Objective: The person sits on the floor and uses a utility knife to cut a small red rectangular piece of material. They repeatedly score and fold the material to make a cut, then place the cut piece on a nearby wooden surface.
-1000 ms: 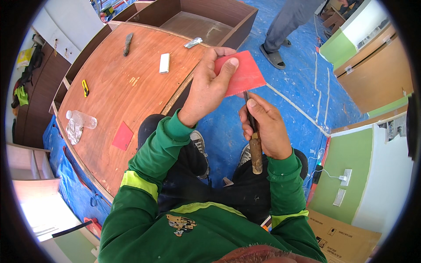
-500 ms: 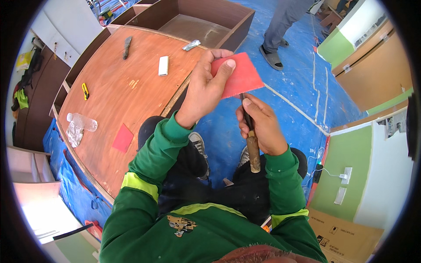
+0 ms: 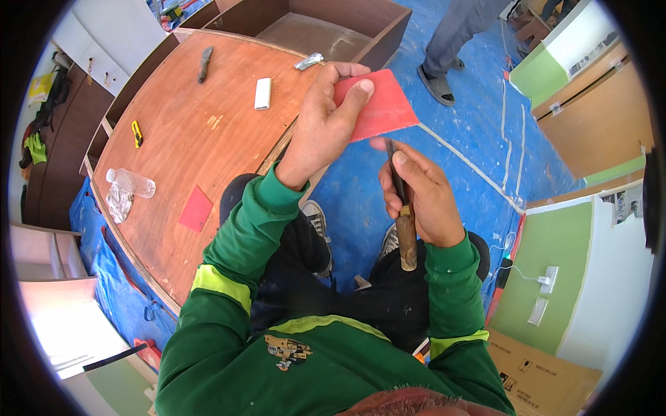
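Observation:
My left hand [image 3: 333, 111] is closed on a flat red sheet [image 3: 380, 104], thumb on its face, raised over the gap beside the wooden panel. Below the sheet's lower edge, my right hand [image 3: 423, 187] grips a chisel [image 3: 406, 239] with a worn wooden handle and dark metal blade. The blade points up at the sheet, its tip near the right forefinger, with a small gap showing between tip and sheet. A second red piece [image 3: 196, 209] lies on the wooden panel [image 3: 187, 139] to my left.
On the panel lie a yellow cutter [image 3: 137, 134], a clear plastic bottle [image 3: 132, 183], a white box [image 3: 263, 93], a dark tool [image 3: 205, 64] and a crumpled silver piece [image 3: 309, 61]. Blue sheeting [image 3: 472, 139] covers the floor. Another person's leg [image 3: 451, 48] stands ahead right.
The chisel tip, earlier against the sheet's lower edge, is now slightly apart from it and shows more of its blade. The sheet has risen slightly in view.

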